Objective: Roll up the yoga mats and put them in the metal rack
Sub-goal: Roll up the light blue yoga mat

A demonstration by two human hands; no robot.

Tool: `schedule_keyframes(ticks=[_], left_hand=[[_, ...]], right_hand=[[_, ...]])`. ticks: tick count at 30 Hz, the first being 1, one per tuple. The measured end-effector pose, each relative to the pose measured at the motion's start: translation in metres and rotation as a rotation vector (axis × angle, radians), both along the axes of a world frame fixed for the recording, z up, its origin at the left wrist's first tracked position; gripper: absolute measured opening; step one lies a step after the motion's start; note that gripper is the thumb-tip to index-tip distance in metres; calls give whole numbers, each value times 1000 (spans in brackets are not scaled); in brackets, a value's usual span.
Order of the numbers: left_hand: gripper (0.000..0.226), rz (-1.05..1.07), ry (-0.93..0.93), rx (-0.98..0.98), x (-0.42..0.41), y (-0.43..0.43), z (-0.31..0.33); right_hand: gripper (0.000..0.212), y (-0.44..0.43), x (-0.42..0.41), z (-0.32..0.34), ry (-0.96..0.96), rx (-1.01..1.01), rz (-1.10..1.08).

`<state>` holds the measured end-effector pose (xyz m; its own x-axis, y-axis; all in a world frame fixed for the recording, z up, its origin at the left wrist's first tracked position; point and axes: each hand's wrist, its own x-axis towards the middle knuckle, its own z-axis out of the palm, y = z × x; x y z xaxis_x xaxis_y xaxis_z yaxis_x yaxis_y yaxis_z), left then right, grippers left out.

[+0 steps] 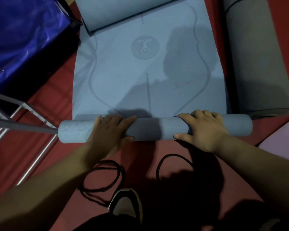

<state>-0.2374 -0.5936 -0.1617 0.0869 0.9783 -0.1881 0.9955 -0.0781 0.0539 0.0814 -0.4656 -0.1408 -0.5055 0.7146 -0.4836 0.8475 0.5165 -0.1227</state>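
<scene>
Blue mat (132, 84) flat ahead, metal rack (23, 125) close left, grey roll (254, 64) right.

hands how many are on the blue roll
2, both on the mat roll: the left hand left of its middle, the right hand right of it. None looks hidden.

I see my left grip (112, 129) and right grip (205, 129) curled over the rolled near end of the blue mat (145, 72), thumbs on its near side. The rest of it lies flat on the red surface (140, 150). The metal rack (23, 125) is to the left, a grey rolled mat (250, 64) to the right, and a black cord (158, 167) lies near.
</scene>
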Motion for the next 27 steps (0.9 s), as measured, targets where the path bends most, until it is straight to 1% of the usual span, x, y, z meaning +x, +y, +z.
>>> schedule_keyframes(ticks=[3, 8, 12, 17, 20, 23, 27], left_hand=[[78, 45, 16, 12, 14, -3, -2], [70, 24, -28, 80, 13, 4, -4], [71, -12, -76, 12, 1, 16, -2], [78, 29, -59, -45, 3, 21, 4], [81, 23, -5, 6, 20, 17, 3], [76, 26, -4, 63, 32, 18, -3], [71, 30, -2, 55, 28, 24, -3]], right_hand=[[78, 7, -3, 1, -8, -31, 3], [82, 13, -4, 3, 0, -66, 0], [93, 9, 5, 5, -16, -4, 29], [84, 16, 4, 3, -29, -26, 47], [79, 26, -1, 4, -31, -83, 58], [76, 33, -5, 5, -24, -143, 50], [81, 28, -2, 4, 7, -105, 41]])
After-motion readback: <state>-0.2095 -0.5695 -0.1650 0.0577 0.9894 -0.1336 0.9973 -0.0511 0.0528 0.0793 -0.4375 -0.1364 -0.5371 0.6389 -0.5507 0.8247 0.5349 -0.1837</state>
